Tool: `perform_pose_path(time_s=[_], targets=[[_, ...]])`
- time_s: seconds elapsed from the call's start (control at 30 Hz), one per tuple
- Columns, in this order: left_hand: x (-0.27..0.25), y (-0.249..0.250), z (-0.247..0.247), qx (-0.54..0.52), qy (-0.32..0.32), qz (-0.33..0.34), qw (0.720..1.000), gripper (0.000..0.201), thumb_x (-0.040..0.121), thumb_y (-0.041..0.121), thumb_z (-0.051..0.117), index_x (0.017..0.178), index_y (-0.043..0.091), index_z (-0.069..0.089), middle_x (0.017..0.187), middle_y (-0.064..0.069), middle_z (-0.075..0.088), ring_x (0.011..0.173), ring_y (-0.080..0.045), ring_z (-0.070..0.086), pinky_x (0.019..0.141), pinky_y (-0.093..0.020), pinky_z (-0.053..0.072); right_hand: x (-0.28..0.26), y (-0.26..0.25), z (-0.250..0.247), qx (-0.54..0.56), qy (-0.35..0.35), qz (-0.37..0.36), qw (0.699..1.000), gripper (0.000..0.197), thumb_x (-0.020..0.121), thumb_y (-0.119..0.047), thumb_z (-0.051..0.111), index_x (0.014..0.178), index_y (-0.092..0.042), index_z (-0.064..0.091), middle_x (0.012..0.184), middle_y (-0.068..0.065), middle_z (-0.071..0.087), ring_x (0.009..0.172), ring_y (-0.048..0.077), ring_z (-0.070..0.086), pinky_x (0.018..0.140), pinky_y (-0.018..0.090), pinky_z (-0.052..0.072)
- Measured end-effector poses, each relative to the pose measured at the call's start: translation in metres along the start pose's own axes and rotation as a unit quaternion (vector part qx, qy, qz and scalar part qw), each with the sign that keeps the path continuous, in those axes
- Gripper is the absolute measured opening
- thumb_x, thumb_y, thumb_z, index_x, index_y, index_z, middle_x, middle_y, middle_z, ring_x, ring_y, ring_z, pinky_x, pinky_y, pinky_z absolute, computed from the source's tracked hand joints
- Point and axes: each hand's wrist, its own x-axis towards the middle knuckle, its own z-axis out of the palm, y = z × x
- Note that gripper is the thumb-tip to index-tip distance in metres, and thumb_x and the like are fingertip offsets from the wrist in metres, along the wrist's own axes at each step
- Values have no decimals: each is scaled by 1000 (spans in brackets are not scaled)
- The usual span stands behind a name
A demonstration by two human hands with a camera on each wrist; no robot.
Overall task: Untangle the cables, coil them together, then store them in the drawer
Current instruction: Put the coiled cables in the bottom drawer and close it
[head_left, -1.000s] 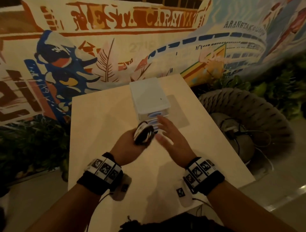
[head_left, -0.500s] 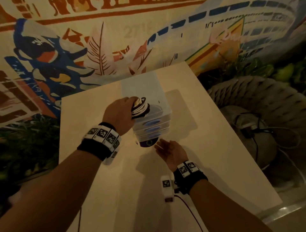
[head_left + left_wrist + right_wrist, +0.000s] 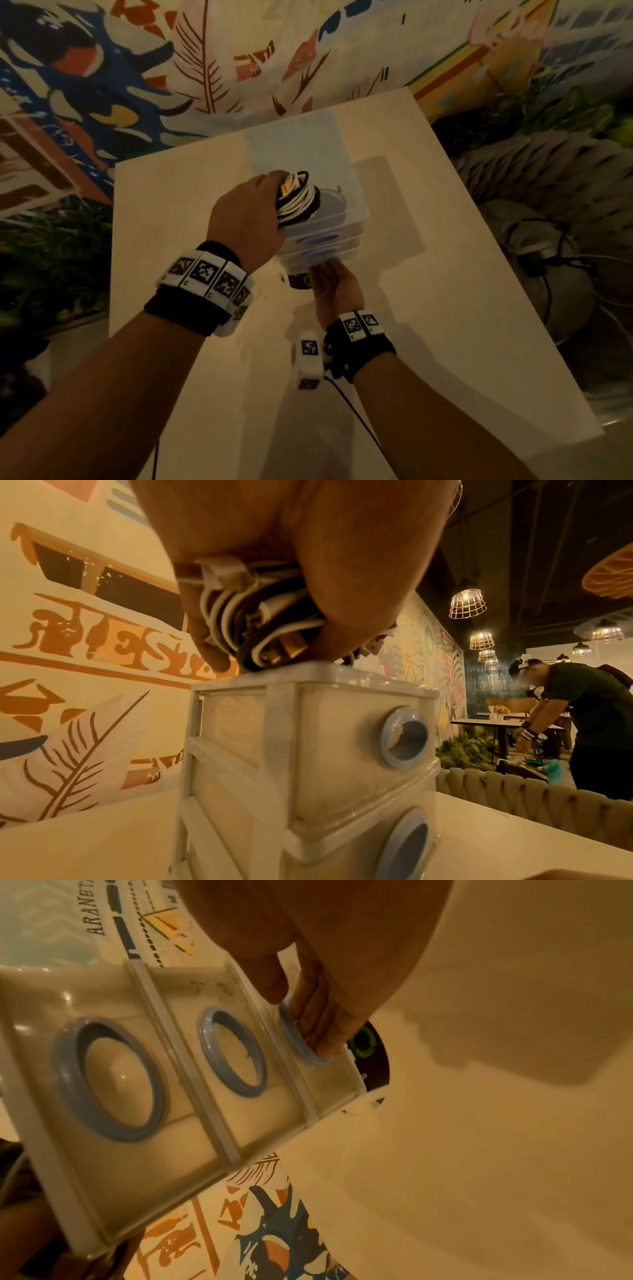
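Head view: the left hand point(image 3: 246, 219), gripping the coiled cables point(image 3: 296, 198), has risen onto the top of the drawer unit point(image 3: 325, 246), 11 o'clock of the right hand point(image 3: 337, 291); left wrist: the cables touch its rim point(image 3: 308, 672); right wrist: fingers point(image 3: 322, 1026) now hook the ring point(image 3: 298, 1042) of the lowest drawer point(image 3: 329, 1080), ready to open it

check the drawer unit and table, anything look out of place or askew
A dark disc with a green arrow symbol shows beneath the base of the drawer unit, beside the right hand gripping the lowest drawer handle. Label underneath or something under the unit, I cannot tell. The cable coil in the left hand looks tidy.
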Motion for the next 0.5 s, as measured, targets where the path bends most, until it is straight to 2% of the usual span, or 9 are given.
perform_pose_path(time_s=[0.1,0.2,0.33,0.43,0.5], targets=[[0,0,1,-1,5,-2,1000,47,87,17,65,133,17,56,114,-12,67,95,-39,64,76,-44,51,-1,5,4,4,0,-7,1000,18,103,-14,52,112,-10,66,108,9,70,98,23,66,82,31,54],[0,-1,3,-2,9,2,1000,49,87,16,64,135,16,54,117,-14,66,96,-40,63,77,-44,50,-2,6,-2,-5,-3,-18,1000,20,104,-14,49,111,-10,67,111,9,71,99,22,68,81,29,54],[-2,0,5,-2,19,3,1000,46,89,16,63,134,16,54,117,-14,66,97,-40,62,77,-43,48,-19,9,-27,9,-1,-26,1000,25,103,-13,47,113,-5,68,101,12,75,91,24,72,77,31,58],[-2,0,6,-4,24,7,1000,44,90,17,63,133,16,55,115,-14,66,96,-41,62,77,-44,48,-41,7,-55,12,-1,-3,1000,25,103,-13,48,102,-4,72,93,15,75,78,25,74,64,31,60],[-3,0,7,-2,25,12,1000,42,90,17,62,131,15,56,113,-15,66,95,-42,62,75,-44,48,-53,9,-72,13,1,7,1000,25,102,-13,49,106,-4,71,95,15,76,80,26,75,64,30,61]])
